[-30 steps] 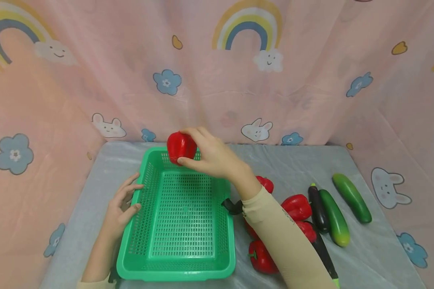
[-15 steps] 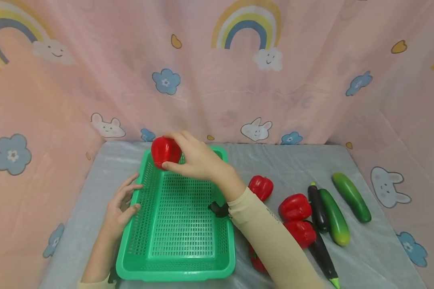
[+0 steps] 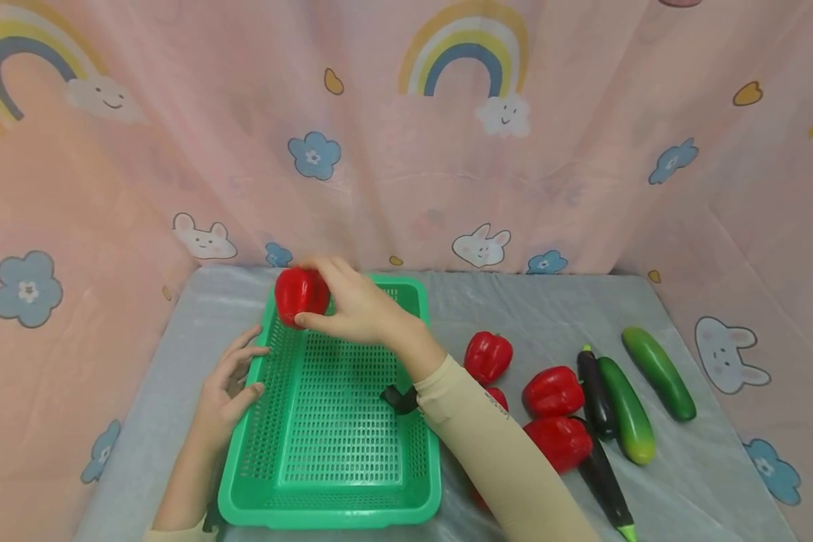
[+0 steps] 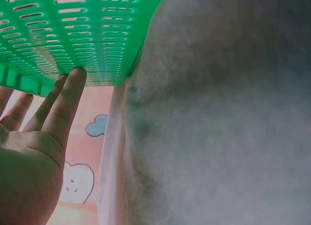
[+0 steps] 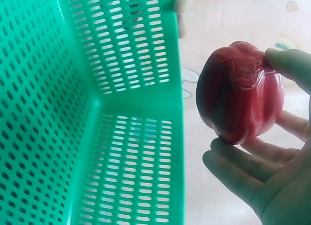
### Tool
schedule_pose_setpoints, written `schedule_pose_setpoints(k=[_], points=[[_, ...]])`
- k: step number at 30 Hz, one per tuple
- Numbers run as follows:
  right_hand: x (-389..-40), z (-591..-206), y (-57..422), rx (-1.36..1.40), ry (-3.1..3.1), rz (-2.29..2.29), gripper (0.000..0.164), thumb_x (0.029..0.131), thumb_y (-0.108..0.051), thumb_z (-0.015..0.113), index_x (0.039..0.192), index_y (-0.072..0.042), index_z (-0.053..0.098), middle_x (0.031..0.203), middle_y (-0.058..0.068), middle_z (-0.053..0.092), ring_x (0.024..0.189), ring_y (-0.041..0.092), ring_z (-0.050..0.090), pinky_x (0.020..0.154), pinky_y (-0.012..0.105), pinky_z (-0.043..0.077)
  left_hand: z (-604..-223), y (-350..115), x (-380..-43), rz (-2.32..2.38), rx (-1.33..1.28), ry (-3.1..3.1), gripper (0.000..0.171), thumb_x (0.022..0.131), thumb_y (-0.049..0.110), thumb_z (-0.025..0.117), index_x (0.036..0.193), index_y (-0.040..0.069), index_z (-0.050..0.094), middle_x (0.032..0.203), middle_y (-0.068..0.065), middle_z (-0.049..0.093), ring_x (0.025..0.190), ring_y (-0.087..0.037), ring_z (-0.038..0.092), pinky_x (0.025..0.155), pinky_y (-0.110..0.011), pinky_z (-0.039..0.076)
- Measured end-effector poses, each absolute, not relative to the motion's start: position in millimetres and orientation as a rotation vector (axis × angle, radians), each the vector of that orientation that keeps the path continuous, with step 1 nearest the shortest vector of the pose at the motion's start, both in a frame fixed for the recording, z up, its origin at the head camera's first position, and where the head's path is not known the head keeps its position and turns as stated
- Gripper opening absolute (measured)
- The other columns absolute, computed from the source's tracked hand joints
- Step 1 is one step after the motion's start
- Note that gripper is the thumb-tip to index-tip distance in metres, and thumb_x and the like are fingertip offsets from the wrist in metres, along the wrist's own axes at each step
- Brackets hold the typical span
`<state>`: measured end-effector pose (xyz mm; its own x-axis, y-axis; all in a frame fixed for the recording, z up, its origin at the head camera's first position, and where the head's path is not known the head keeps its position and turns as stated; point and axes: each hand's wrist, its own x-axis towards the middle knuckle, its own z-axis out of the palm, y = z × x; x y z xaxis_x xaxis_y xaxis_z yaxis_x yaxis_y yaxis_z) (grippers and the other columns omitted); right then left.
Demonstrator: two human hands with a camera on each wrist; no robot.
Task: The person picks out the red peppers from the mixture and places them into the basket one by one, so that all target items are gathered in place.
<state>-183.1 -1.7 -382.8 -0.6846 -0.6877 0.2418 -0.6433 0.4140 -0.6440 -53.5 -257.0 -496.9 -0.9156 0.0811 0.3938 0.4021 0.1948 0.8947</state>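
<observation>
We see the right hand (image 3: 354, 307) pinching a red bell pepper (image 3: 296, 297) between its thumb and fingers, with the green plastic basket (image 3: 328, 518) down below those fingers. The left hand (image 3: 218, 400) has its fingers straight and spread, tips touching the basket's outside, though we can't quite tell if its thumb touches too. Off to the right of the pinching fingers lie other peppers (image 3: 553, 391), two eggplants (image 3: 596, 395) and two cucumbers (image 3: 627, 414).

A pale pink, softly folded fabric curtain (image 3: 393, 181) hangs beyond the right hand (image 3: 362, 305), its yellow, white and blue printed rainbow (image 3: 464, 36) higher and to that hand's right. A blue printed flower (image 3: 27, 290) shows well left of the left hand (image 3: 218, 399). Slightly glossy grey cloth (image 3: 542, 316) spreads beneath both hands.
</observation>
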Motion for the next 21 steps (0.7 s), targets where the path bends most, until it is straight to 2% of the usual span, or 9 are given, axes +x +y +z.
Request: schedule_pose_setpoints(k=[5, 12, 21], points=[[-183.8, -390.2, -3.3, -1.179, 2.572, -1.122, 0.074, 0.098, -0.038, 0.078, 0.159, -0.012, 0.044, 0.151, 0.002, 0.051, 0.127, 0.015, 0.053, 0.096, 0.035, 0.058, -496.4, -255.9, -54.0, -1.780, -0.453, -2.227, 0.047, 0.091, -0.024, 0.056, 0.136, -0.012, 0.062, 0.169, -0.025, 0.040, 0.154, -0.021, 0.041, 0.118, -0.019, 0.034], [-185.6, -396.4, -2.9, -1.118, 2.535, -1.134, 0.071, 0.097, -0.037, 0.081, 0.154, -0.012, 0.047, 0.143, 0.000, 0.055, 0.122, 0.012, 0.056, 0.095, 0.034, 0.057, -495.9, -256.1, -53.9, -1.810, -0.457, -2.207, 0.047, 0.089, -0.025, 0.054, 0.136, -0.019, 0.058, 0.169, -0.026, 0.038, 0.156, -0.022, 0.039, 0.118, -0.019, 0.033], [-189.0, -408.6, -2.4, -1.108, 2.446, -1.173, 0.064, 0.095, -0.030, 0.084, 0.146, -0.010, 0.049, 0.133, -0.002, 0.058, 0.119, 0.011, 0.059, 0.093, 0.029, 0.056, -494.9, -255.9, -51.6, -1.803, -0.437, -2.226, 0.046, 0.091, -0.023, 0.055, 0.137, -0.017, 0.059, 0.170, -0.025, 0.038, 0.157, -0.026, 0.038, 0.117, -0.019, 0.033]])
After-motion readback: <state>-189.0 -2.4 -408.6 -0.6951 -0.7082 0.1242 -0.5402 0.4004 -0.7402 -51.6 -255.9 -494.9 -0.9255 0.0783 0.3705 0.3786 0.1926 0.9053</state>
